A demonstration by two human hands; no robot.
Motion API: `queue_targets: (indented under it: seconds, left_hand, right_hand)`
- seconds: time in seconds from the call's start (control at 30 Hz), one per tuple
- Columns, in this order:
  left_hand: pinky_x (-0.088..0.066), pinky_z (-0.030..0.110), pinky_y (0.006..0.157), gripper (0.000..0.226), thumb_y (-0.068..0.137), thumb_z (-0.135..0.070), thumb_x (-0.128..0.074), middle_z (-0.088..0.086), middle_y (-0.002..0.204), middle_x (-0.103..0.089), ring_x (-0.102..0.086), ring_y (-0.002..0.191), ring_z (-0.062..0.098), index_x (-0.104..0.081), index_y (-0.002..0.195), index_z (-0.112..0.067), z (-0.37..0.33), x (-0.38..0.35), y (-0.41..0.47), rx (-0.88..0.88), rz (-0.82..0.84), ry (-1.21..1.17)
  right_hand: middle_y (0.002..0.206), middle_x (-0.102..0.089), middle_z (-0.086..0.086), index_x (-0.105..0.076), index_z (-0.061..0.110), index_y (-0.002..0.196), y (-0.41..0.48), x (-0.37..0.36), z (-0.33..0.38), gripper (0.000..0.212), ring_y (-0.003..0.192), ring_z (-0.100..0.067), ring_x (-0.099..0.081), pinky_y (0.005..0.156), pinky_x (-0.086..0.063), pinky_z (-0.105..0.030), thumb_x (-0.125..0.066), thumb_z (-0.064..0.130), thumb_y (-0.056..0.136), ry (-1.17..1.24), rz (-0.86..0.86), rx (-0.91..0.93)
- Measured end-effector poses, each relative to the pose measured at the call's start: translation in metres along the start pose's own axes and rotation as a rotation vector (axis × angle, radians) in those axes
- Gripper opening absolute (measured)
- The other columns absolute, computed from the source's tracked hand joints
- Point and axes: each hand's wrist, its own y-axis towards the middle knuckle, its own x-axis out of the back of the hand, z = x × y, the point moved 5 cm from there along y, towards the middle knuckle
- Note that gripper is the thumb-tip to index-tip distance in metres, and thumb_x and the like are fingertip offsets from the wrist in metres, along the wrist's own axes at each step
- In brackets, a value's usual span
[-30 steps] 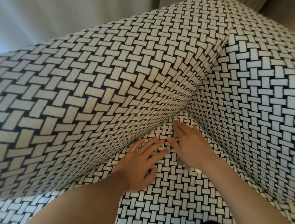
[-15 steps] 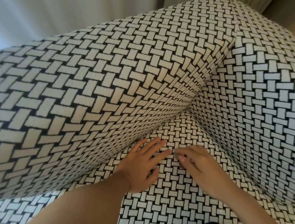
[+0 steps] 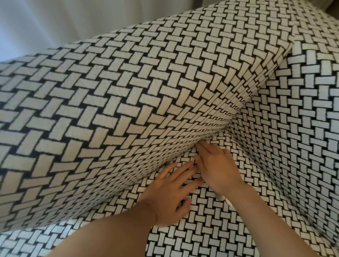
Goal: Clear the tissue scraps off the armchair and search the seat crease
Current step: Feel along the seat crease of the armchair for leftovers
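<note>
We are probing the seat crease (image 3: 198,144) with our right hand (image 3: 217,169), white tissue scraps (image 3: 221,197) tucked under its palm; the left hand (image 3: 171,194) lies flat and empty just below the crease. Press deep, sweep slowly.

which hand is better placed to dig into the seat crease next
Right. The right hand already has its fingertips at the crease under the side cushion, while the left hand lies flat on the seat, short of it.
</note>
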Motion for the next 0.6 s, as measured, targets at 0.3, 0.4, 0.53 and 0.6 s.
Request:
queue_targets:
  seconds: [0.3,0.4,0.53,0.6]
  left_hand:
    - [-0.014,0.042,0.111,0.059,0.085,-0.037,-0.040,0.004,0.149,-0.036,-0.024,0.140,0.018,-0.032,0.143,-0.027,0.000,0.000,0.000,0.009,0.024,0.023]
    - [-0.013,0.041,0.111,0.061,0.085,-0.039,-0.040,0.003,0.149,-0.035,-0.022,0.140,0.017,-0.031,0.145,-0.026,0.000,0.000,0.000,0.013,0.027,0.040]
    - [-0.011,0.041,0.112,0.063,0.085,-0.038,-0.040,0.002,0.151,-0.031,-0.020,0.141,0.016,-0.028,0.147,-0.026,-0.001,0.000,0.000,0.015,0.026,0.027]
    - [-0.011,0.041,0.113,0.064,0.086,-0.037,-0.040,0.001,0.151,-0.030,-0.019,0.141,0.016,-0.027,0.147,-0.027,0.001,0.000,-0.001,0.017,0.028,0.019]
  right_hand:
    - [0.138,-0.044,0.002,-0.043,0.018,0.133,0.014,0.010,0.008,0.041,0.129,-0.019,-0.029,0.103,-0.028,-0.032,-0.027,0.034,0.099,-0.159,0.050,0.081]
    - [0.135,-0.049,0.001,-0.045,0.017,0.131,0.020,0.011,0.009,0.041,0.127,-0.020,-0.031,0.105,-0.033,-0.032,-0.029,0.035,0.099,-0.170,0.077,0.092]
    - [0.140,-0.045,0.000,-0.040,0.017,0.137,0.022,0.011,0.005,0.044,0.130,-0.020,-0.026,0.107,-0.033,-0.033,-0.032,0.033,0.097,-0.091,0.178,0.078]
    - [0.140,-0.046,-0.002,-0.040,0.015,0.136,0.024,0.008,0.006,0.044,0.130,-0.021,-0.024,0.108,-0.032,-0.033,-0.032,0.031,0.096,-0.026,0.219,0.056]
